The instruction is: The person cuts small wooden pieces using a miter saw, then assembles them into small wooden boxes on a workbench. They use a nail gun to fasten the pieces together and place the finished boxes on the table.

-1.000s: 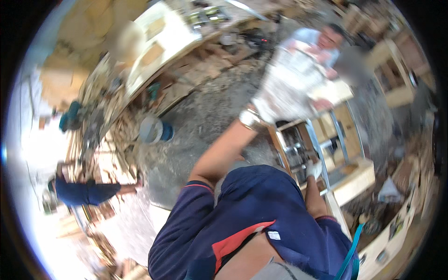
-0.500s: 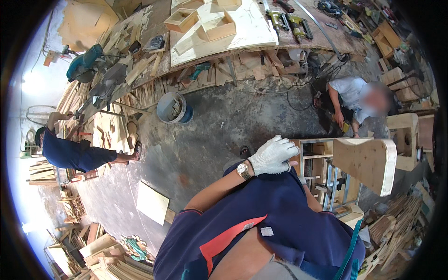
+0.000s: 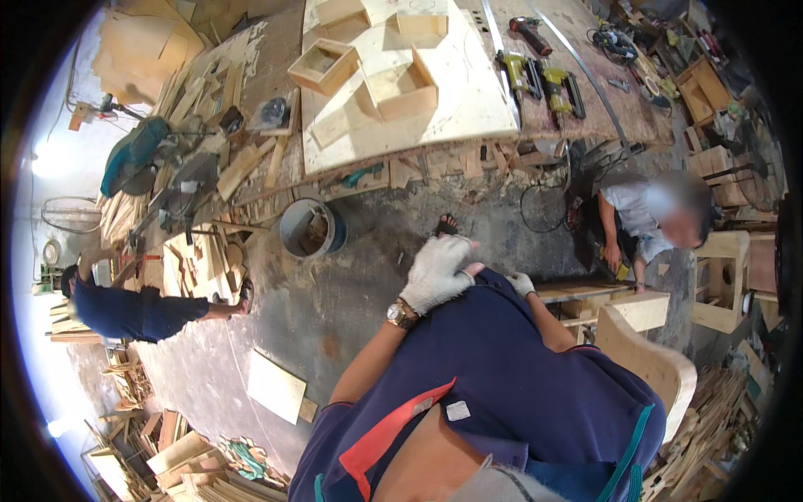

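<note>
My left hand (image 3: 438, 269), in a white knit glove with bare fingertips showing, hangs in front of my dark blue shirt (image 3: 493, 360). Its fingers are loosely bent and spaced apart, with nothing seen between them. A wristwatch (image 3: 400, 315) sits on that wrist. Beyond the shirt's edge, my right hand (image 3: 521, 285), also gloved, is partly hidden, and its finger position is unclear. It is close to the end of a wooden frame (image 3: 577, 291); contact cannot be made out. A curved wooden panel (image 3: 644, 356) stands beside my right arm.
A workbench (image 3: 623, 105) ahead carries open wooden boxes (image 3: 401, 90), nail guns (image 3: 523, 77) and a drill (image 3: 529, 35). A bucket (image 3: 311, 227) stands before it. One person (image 3: 640, 213) crouches at right; another (image 3: 134, 309) works at left. Scrap wood (image 3: 703, 418) lies behind right.
My body has turned and come nearer the workbench. My left hand has moved left, off the frame; my right hand now shows more. The curved panel has dropped lower in view.
</note>
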Tool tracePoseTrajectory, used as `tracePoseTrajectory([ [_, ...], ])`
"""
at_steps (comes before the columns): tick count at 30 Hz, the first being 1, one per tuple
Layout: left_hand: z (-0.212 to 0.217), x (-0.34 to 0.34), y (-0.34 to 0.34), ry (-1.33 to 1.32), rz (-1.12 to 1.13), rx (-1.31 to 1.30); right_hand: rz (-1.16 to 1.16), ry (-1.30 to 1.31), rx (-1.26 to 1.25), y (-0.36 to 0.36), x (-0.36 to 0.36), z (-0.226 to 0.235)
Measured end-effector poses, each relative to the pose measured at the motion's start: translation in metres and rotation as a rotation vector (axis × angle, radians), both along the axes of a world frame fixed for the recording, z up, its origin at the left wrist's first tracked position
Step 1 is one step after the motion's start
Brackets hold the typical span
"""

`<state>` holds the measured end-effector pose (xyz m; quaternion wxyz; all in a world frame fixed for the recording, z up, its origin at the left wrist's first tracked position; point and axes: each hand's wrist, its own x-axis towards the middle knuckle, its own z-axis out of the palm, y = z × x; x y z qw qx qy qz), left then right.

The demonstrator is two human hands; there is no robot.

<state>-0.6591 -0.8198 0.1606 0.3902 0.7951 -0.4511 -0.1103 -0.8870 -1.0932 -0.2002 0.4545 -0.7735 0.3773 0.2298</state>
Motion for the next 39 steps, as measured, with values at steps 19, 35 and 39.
tracePoseTrajectory([
  [19,-0.087,0.369,-0.174,-0.327,0.220,0.350,-0.671,0.611,0.023,0.024,-0.107,0.121],
  [35,-0.110,0.379,-0.172,-0.201,0.066,0.267,-0.334,-0.343,-0.418,-0.067,0.361,0.257],
  [39,-0.102,0.377,-0.171,-0.218,0.045,0.256,0.200,-0.574,-0.146,-0.096,0.471,0.234],
])
